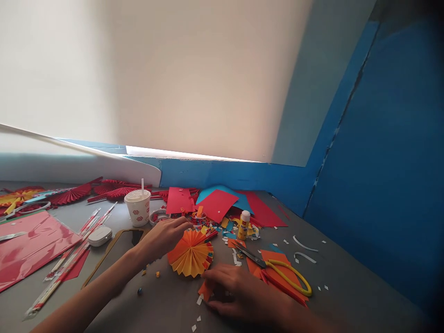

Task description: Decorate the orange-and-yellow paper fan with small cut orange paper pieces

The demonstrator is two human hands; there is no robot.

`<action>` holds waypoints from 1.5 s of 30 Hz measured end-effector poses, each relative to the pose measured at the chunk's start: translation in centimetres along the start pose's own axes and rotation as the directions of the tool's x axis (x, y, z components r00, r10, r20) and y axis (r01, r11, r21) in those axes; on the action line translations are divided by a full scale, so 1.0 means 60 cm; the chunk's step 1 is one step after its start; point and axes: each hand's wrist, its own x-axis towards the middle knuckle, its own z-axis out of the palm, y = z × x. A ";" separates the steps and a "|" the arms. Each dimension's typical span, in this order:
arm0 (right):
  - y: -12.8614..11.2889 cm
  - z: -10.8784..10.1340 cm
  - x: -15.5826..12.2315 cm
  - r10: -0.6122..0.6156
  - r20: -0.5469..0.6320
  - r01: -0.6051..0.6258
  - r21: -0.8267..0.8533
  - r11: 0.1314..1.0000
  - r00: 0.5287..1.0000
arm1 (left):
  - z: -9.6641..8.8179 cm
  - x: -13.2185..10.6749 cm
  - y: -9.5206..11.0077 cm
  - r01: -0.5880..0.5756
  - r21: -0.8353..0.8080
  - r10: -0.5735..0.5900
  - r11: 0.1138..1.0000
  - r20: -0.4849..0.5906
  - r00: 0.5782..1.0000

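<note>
Here's the pleated fan (190,256) lying on the counter (347,296), its orange and yellow folds spread into nearly a full round, so I'd call the folding on this one done. My left hand (165,237) arches over the fan's far-left edge, fingers loosely stretched; their undersides are hidden, so I can't tell whether they grip the paper. And right at the fan's near-right edge, my right hand (236,293) is pinched, thumb and fingers close together, with what looks like a small orange slip (205,290) between them. That slip isn't part of the fan yet! Well beyond the fan to the left, the red fans (74,194) lie spread, and I'd count those as made. What's left over? Orange sheets (275,255) lie flat to the fan's right, partly under the scissors (265,263), and red sheets (217,206) sit unpleated beyond it. The glue stick (243,225) stands upright to the fan's far right, white cap seemingly on, so I'd judge no gluing is under way this second.
</note>
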 end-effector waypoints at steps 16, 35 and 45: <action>0.011 0.009 0.001 0.051 -0.053 -0.050 0.018 0.999 0.997 | 0.002 0.002 0.009 0.028 -0.109 -0.025 0.994 0.031 0.999; 0.012 -0.002 0.001 0.009 -0.046 -0.010 -0.027 1.000 0.999 | -0.045 -0.069 -0.104 0.522 -0.397 -0.154 0.755 0.667 0.729; 0.017 -0.041 0.001 0.007 -0.050 -0.011 -0.083 0.996 0.999 | -0.008 -0.058 -0.092 0.476 -0.294 -0.216 0.829 0.616 0.758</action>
